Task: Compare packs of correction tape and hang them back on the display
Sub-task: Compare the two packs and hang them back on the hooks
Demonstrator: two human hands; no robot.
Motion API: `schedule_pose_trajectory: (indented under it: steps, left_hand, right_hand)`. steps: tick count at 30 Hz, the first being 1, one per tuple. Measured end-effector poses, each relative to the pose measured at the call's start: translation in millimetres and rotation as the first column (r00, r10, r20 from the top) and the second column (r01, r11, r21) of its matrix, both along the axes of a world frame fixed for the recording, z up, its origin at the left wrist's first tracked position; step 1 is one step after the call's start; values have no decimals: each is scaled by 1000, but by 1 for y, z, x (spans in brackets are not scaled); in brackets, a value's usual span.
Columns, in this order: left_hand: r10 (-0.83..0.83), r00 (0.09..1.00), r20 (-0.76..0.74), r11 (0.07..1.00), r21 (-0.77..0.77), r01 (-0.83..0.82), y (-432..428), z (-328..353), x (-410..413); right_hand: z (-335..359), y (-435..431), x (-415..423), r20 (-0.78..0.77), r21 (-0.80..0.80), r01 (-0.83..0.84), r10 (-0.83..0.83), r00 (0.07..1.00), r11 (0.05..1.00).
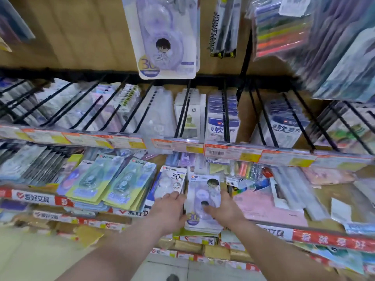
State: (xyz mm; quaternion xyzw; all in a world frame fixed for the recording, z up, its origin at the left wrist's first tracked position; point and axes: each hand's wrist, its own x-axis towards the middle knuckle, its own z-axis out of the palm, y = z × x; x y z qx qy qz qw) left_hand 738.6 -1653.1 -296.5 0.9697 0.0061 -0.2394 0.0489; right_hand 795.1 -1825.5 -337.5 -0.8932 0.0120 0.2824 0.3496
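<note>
Lifting the purple pack (203, 196) from here could go wrong, going by the head view. It tops a loose stack that overhangs the shelf (324, 238) lip between your hands, so a careless pull may drag the packs under it over the edge. A sideways nudge from your left hand (170, 209) could also shove the white 30m pack (172, 179) into the fanned green packs (113, 183) further left.

- Right hand (225, 209): grips the purple pack, thumb flat on its face, fingers round its right edge.
- Left hand: fingers bent, resting on the white pack's lower end, hard against the purple stack's left edge. Cannot tell whether it grips anything.
- A matching hanging pack (166, 37) sits well above both hands.
</note>
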Motion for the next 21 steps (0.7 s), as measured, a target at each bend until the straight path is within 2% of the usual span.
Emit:
schedule_pose_trajectory:
  steps: [7,12,16,21]
  left_hand:
    - [182,983,19,970,-169,-176,-15,-24,15]
    - [240,963,125,948,-245,-205,-27,-28,27]
    - [307,952,0,884,-371,-285,-42,-33,32]
    - [439,890,-121,780,-441,-444,-50,-43,36]
  right_hand:
    - [-4,-20,0,-183,210,286,-250,951,935]
    - [7,-39,-2,-205,315,334,-279,938,888]
    - [7,-50,-3,-189,352,377,-329,925,857]
    - [5,-58,-4,-183,351,402,-359,915,846]
